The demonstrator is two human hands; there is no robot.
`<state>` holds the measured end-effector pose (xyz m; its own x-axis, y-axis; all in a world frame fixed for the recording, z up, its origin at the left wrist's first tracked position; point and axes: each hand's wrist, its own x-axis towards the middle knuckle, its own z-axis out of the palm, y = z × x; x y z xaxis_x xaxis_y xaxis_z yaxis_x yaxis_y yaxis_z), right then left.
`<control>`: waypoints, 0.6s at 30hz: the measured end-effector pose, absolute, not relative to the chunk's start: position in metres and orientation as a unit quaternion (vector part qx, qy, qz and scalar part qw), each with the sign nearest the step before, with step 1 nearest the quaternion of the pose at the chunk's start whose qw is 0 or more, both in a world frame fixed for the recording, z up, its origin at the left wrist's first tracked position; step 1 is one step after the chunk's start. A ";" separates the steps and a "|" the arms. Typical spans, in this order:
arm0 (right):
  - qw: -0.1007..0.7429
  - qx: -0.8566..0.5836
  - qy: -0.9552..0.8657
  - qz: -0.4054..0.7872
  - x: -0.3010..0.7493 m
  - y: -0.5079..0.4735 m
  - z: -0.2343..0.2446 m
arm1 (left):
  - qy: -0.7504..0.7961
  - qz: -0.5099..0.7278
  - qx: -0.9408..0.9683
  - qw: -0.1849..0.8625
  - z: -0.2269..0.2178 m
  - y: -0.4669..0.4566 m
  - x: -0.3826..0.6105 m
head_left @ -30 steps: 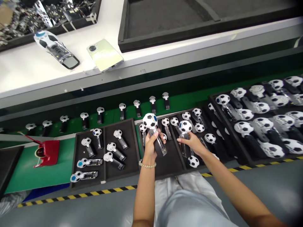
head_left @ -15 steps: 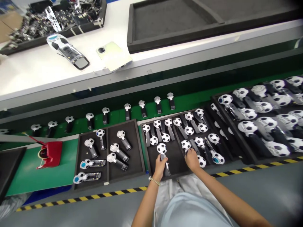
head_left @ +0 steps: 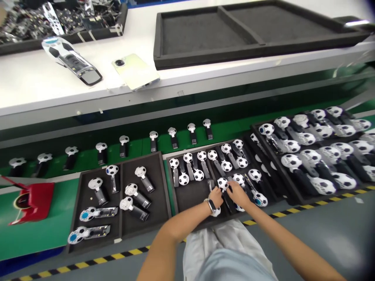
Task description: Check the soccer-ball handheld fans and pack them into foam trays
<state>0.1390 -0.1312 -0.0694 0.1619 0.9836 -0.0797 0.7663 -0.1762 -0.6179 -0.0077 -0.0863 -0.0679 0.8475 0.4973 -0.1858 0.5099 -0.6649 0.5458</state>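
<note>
Two bare hands meet low in the middle of the frame, over a black foam tray (head_left: 190, 201) packed with small soccer-ball-headed pieces on slim handles. The left hand (head_left: 216, 197), a bracelet (head_left: 209, 205) at its wrist, has its fingers (head_left: 219, 192) curled inward and about half closed. The right hand (head_left: 238, 194) reaches in with its fingers (head_left: 231, 189) bent and loosely spread. Both sets of fingertips sit around one soccer-ball head (head_left: 222, 184), touching it or just beside it, and the overlap hides whether either hand has hold of it. A clear handle (head_left: 210, 185) stands just left of the left hand, and another ball head (head_left: 216, 212) shows under that wrist.

At lower left, a two-compartment tray (head_left: 121, 203) holds more of these pieces, some with blue-marked heads. At right, a larger tray (head_left: 274, 183) holds bigger ball-headed pieces. A row of them stands along a green belt (head_left: 137, 142) above the trays, and a red piece (head_left: 33, 203) lies at the left edge. Higher up, a white bench (head_left: 29, 78) carries a phone (head_left: 134, 71) and a clear black-and-white shell (head_left: 72, 60), beside a dark foam tray (head_left: 202, 27) at upper right.
</note>
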 end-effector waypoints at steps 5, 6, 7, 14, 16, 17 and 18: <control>0.243 -0.723 -0.602 0.237 0.156 -0.076 -0.066 | 0.215 -0.009 0.958 0.191 -0.065 -0.084 -0.012; 0.245 -0.724 -0.600 0.237 0.161 -0.059 -0.065 | 0.208 -0.011 0.963 0.173 -0.065 -0.084 -0.014; 0.247 -0.726 -0.596 0.237 0.167 -0.041 -0.065 | 0.205 -0.013 0.966 0.155 -0.065 -0.085 -0.017; 0.240 -0.777 -0.536 0.229 0.196 0.112 -0.068 | 0.188 -0.022 0.979 0.075 -0.076 -0.090 -0.036; 0.231 -0.799 -0.504 0.232 0.199 0.150 -0.073 | 0.154 -0.017 0.985 0.079 -0.079 -0.090 -0.041; 0.224 -0.813 -0.482 0.239 0.199 0.166 -0.077 | 0.141 -0.017 0.987 0.081 -0.081 -0.091 -0.042; 0.217 -0.826 -0.457 0.248 0.199 0.179 -0.080 | 0.130 -0.014 0.988 0.084 -0.083 -0.092 -0.044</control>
